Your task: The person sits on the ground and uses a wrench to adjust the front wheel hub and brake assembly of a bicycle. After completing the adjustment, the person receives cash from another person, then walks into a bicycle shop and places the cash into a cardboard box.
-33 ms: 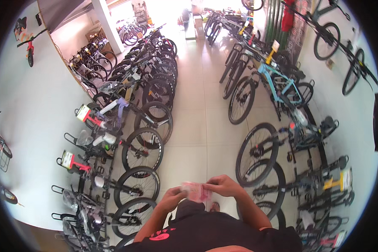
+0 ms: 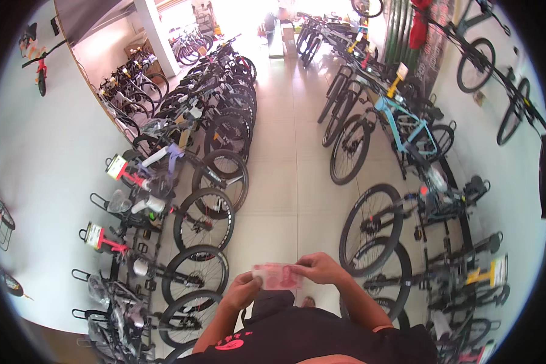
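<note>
Between my two hands, in front of my body, is a pink-red banknote [image 2: 277, 278] stretched out flat, its printed side showing. My left hand [image 2: 244, 289] pinches its left end with the thumb on top. At the right end, my right hand [image 2: 319, 269] grips the upper corner between thumb and fingers. Another pink edge shows along the top, so more than one note may be stacked; I cannot tell how many.
Bicycles stand in a row on my left, with a near wheel [image 2: 196, 276], and on my right, with a turquoise bicycle [image 2: 409, 124]. A tiled floor aisle [image 2: 276, 182] runs between them. Small bicycles hang on the walls, such as a red one [image 2: 41, 70].
The banknote was blurred and bunched closer between the hands; now it lies wider and flatter. My left hand has moved slightly left. The whole view has shifted slightly.
</note>
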A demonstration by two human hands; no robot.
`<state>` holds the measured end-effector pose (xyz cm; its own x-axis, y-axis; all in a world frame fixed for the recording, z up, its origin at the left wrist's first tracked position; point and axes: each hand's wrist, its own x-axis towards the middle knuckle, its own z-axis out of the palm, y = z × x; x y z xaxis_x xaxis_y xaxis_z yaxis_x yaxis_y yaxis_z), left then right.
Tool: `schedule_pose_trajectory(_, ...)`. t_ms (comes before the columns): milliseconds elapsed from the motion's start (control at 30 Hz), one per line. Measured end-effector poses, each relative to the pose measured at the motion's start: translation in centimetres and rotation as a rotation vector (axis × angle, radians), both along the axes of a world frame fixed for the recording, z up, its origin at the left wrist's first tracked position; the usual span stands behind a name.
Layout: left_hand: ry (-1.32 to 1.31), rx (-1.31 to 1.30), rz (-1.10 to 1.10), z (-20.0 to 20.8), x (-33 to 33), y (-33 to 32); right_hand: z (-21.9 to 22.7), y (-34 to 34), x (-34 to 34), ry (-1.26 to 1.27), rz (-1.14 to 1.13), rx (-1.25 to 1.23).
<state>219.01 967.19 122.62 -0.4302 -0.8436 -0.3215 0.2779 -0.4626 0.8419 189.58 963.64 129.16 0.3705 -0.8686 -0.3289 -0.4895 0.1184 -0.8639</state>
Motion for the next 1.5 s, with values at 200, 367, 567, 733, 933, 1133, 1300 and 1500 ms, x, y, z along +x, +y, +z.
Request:
schedule_pose_trajectory(200,-0.098,-0.040,0.055,-3.9,-2.6,-19.9,-3.1,-22.9,-1.8,-0.038,0.201,-0.082)
schedule_pose_trajectory(367,-0.043,-0.023,-0.113,-1.9,-6.5,-42.2,-0.2,-39.9,-6.9,-0.308,0.011,0.203)
schedule_pose_trajectory(567,0.045,-0.142,-0.379,-0.1,-13.4,-68.1,-1.4,-56.9,-12.3,-0.209,-0.392,0.072)
schedule_pose_trajectory(733,-0.403,-0.324,-0.505,2.1,-15.8,-88.4,-2.4,-76.0,-14.8,-0.561,-0.309,0.156)
schedule_pose_trajectory(933,-0.090,-0.128,-0.091,1.7,-13.2,-105.5,-2.9,-102.7,-15.3,-0.438,-0.061,0.098)
schedule_pose_trajectory(1133,-0.008,-0.011,0.428,-0.9,-12.3,-124.0,-3.0,-128.3,-10.6,-0.683,0.147,0.336)
schedule_pose_trajectory(1300,-0.211,-0.013,0.242,-3.8,-15.2,-144.8,-4.0,-145.9,-14.7,-0.343,0.014,0.212)
schedule_pose_trajectory(1500,-0.175,-0.121,-0.124,1.2,-22.9,-170.6,-1.4,-161.3,-23.0,-0.466,-0.331,0.207)
